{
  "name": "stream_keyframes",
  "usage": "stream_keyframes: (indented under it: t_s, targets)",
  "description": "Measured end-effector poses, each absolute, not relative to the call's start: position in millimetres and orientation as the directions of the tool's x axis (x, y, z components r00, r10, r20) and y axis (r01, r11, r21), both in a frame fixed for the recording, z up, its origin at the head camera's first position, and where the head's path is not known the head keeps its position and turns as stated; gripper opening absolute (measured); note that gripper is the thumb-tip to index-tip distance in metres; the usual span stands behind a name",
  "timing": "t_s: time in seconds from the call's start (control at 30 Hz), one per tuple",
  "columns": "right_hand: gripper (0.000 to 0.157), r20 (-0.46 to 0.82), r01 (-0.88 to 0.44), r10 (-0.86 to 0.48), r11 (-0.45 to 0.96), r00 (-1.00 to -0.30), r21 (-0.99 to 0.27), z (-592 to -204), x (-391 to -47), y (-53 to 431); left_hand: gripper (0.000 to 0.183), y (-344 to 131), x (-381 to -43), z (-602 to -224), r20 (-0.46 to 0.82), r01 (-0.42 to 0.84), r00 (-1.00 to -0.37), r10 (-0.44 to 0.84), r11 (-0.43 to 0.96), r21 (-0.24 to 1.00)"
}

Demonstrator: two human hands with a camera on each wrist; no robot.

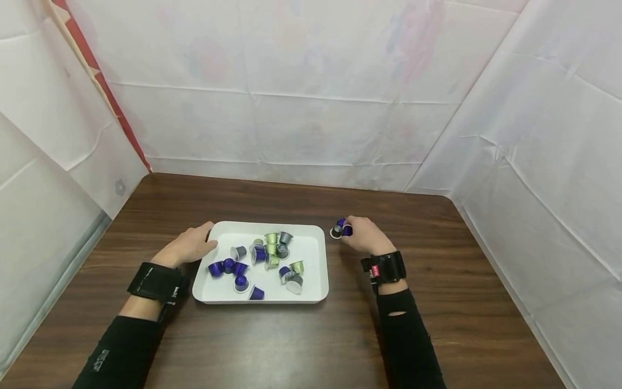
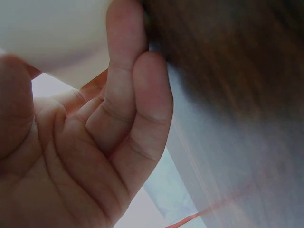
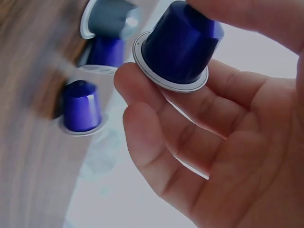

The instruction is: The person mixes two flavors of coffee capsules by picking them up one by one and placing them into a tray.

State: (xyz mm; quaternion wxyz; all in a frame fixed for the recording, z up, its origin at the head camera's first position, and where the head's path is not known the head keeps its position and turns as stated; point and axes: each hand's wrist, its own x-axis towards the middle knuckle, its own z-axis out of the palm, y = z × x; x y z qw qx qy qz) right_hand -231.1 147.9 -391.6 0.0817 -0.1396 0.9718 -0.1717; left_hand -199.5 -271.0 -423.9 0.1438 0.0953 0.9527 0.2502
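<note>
My left hand (image 1: 187, 246) grips the left edge of a white tray (image 1: 313, 265), thumb at the rim; in the left wrist view its bent fingers (image 2: 126, 33) lie against the tray's pale side. To the right of the tray, my right hand (image 1: 368, 235) pinches a dark blue coffee capsule (image 3: 178, 45) between thumb and fingers. Beside that hand on the table are a dark grey capsule (image 3: 107, 19), a blue capsule (image 3: 107, 51) and another blue capsule (image 3: 81, 107). The left wrist view hides the tray's contents.
Several capsules lie scattered in the tray: blue capsules (image 1: 241, 282), green capsules (image 1: 271, 237) and grey capsules (image 1: 294, 284). The brown wooden table (image 1: 252, 346) is bordered by white sheeting (image 1: 291, 129) at the back and both sides.
</note>
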Motion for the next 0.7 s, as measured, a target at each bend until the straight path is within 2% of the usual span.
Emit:
stream_keyframes:
  t_s: [0.33, 0.7]
  targets:
    - [0.031, -0.071, -0.364, -0.414, 0.860, -0.908, -0.359, -365.0, -216.5, 119.6, 0.055, -271.6, -201.1, -424.5, -0.229, 0.105, -0.941, 0.249, 0.858, 0.503]
    - [0.031, -0.071, -0.542, -0.572, 0.805, -0.817, -0.241, -345.8, -208.2, 78.4, 0.055, -271.4, -201.3, -425.7, -0.233, 0.107, -0.938, 0.255, 0.857, 0.505]
